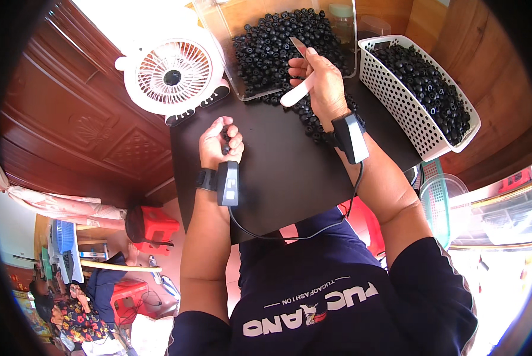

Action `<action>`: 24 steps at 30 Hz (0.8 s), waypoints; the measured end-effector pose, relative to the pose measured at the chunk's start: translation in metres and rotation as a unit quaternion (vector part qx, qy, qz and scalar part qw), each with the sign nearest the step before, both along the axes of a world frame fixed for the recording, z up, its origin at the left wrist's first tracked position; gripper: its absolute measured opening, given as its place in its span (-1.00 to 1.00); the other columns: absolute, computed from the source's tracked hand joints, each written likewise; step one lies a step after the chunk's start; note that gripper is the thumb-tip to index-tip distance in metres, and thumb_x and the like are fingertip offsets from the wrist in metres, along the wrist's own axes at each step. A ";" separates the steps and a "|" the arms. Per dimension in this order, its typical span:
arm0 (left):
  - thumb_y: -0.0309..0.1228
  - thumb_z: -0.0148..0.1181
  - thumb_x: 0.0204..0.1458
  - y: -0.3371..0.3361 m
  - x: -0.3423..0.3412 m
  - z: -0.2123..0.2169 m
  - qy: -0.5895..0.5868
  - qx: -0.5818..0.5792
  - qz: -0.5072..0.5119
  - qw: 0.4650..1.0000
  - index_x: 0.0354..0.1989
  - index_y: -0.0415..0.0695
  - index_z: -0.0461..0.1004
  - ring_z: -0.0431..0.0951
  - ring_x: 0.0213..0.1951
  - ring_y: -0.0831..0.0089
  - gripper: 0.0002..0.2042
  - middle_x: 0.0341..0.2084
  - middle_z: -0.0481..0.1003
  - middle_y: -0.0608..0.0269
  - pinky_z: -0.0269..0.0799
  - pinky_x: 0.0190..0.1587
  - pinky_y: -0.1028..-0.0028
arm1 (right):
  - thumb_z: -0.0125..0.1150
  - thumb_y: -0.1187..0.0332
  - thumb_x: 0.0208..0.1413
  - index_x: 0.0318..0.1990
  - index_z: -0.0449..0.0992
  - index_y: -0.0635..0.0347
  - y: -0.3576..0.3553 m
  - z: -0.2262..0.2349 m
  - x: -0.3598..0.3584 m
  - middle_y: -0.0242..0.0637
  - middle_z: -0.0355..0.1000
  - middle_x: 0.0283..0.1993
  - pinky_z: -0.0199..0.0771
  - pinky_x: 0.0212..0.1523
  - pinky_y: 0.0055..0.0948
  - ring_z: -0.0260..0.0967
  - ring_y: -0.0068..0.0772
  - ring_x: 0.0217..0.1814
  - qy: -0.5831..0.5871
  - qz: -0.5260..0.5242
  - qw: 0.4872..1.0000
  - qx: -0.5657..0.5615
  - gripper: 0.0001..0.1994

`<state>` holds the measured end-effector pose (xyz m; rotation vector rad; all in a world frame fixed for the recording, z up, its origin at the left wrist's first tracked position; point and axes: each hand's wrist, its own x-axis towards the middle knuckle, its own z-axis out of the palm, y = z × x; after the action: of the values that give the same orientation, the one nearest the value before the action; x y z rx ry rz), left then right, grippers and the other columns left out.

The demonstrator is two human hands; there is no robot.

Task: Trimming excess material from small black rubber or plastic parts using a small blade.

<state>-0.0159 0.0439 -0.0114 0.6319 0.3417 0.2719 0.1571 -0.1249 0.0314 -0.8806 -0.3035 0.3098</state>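
Note:
My left hand is curled over the dark table, with small black round pieces in its fingers. My right hand grips a small knife with a pale handle. Its short blade points away from me, over a clear plastic bin full of black ring-like pieces. More loose black pieces lie on the table beneath my right hand and wrist, beside the bin. A black device is strapped to each of my wrists, and a cable runs between them.
A white fan stands left of the bin. To the right is a white perforated basket heaped with black pieces. A green-lidded jar stands at the bin's far corner. Another person sits at the lower left near red stools.

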 end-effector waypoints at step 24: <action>-0.19 -0.14 0.16 -0.075 0.183 0.155 -0.100 0.151 -0.207 0.961 -0.40 -0.11 0.30 0.27 -0.62 0.35 -0.75 -0.62 0.27 0.20 0.16 -0.64 0.44 | 0.10 0.23 0.15 -0.59 0.44 0.27 0.009 -0.020 0.024 -0.31 0.42 -0.59 0.30 -0.64 -0.52 0.29 -0.58 -0.62 0.014 -0.056 0.998 -0.001 -0.65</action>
<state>0.1671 -0.0306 0.1434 0.9514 -0.0346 -0.0165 0.1813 -0.1159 0.0111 -0.8913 -0.2265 0.2191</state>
